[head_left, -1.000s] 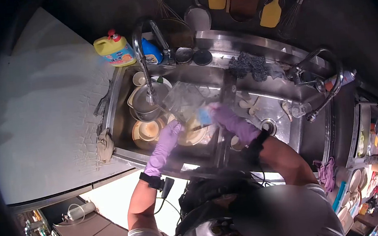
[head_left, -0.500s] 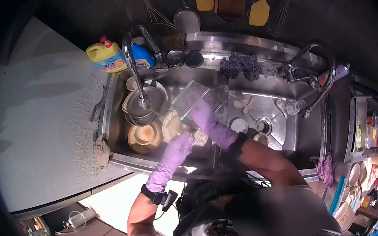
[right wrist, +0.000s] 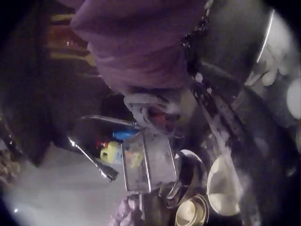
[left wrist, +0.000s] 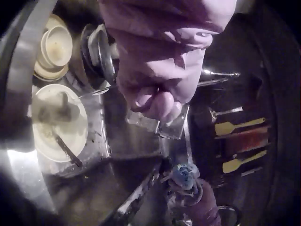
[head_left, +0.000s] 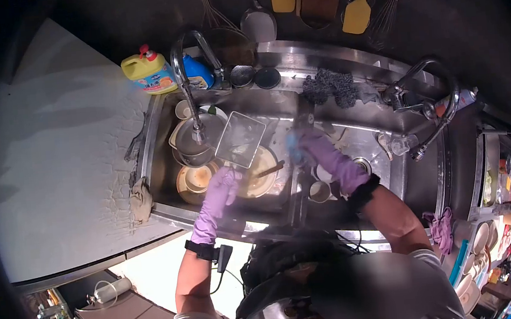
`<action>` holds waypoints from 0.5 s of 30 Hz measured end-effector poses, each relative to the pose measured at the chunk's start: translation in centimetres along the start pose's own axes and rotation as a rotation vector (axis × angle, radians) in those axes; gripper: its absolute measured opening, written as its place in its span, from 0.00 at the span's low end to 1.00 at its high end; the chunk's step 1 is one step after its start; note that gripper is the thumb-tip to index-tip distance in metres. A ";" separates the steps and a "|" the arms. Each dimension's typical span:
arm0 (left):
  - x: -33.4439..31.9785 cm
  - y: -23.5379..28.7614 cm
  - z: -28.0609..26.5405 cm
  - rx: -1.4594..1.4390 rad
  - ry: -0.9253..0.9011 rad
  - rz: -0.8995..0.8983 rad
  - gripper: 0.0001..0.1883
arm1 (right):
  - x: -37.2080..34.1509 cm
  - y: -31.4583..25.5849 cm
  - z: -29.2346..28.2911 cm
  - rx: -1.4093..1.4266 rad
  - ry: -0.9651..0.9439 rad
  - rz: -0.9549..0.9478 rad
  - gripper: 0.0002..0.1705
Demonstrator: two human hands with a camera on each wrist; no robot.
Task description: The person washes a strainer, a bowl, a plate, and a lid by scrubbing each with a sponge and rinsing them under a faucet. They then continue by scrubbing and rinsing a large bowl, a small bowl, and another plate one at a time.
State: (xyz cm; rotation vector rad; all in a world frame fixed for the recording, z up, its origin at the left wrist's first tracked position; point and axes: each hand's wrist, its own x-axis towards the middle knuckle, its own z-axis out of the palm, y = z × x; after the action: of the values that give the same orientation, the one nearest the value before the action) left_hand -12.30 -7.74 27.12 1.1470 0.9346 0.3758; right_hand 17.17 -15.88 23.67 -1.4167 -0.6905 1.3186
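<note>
My purple-gloved left hand [head_left: 221, 188] grips the handle of a rectangular mesh strainer [head_left: 240, 140] with a thin metal frame. The strainer is raised over the left sink basin, its broad face toward the head camera. To its right, my gloved right hand [head_left: 331, 160] holds a blue scrubbing sponge [left wrist: 183, 175], apart from the strainer and blurred in the head view. Below the strainer, a large pale plate [head_left: 260, 183] lies in the basin with a brown-handled utensil [head_left: 270, 170] across it. In the right wrist view the strainer [right wrist: 149, 165] shows beyond the right glove [right wrist: 141, 61].
Stacked bowls [head_left: 199, 178] and a pot [head_left: 196, 137] fill the basin's left side under a faucet [head_left: 182, 75]. A divider separates the right basin, with a cup [head_left: 319, 191] and spoons. Detergent bottles [head_left: 149, 73] and a dark scrubbing cloth [head_left: 329, 87] line the back.
My right hand moved in to the strainer, then drew back to the right with the sponge. The strainer has turned so its broad face shows. My left hand has kept its grip, shifting slightly left.
</note>
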 end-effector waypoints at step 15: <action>-3.4 1.8 3.6 0.104 -0.058 0.076 0.11 | 0.2 -0.7 0.0 -0.053 0.194 -0.211 0.11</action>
State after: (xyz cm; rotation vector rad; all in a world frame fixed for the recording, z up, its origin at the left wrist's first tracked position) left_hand -11.13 -11.52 30.54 1.2851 0.8694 0.3568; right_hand 17.35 -15.52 24.28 -1.4492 -0.7264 0.9917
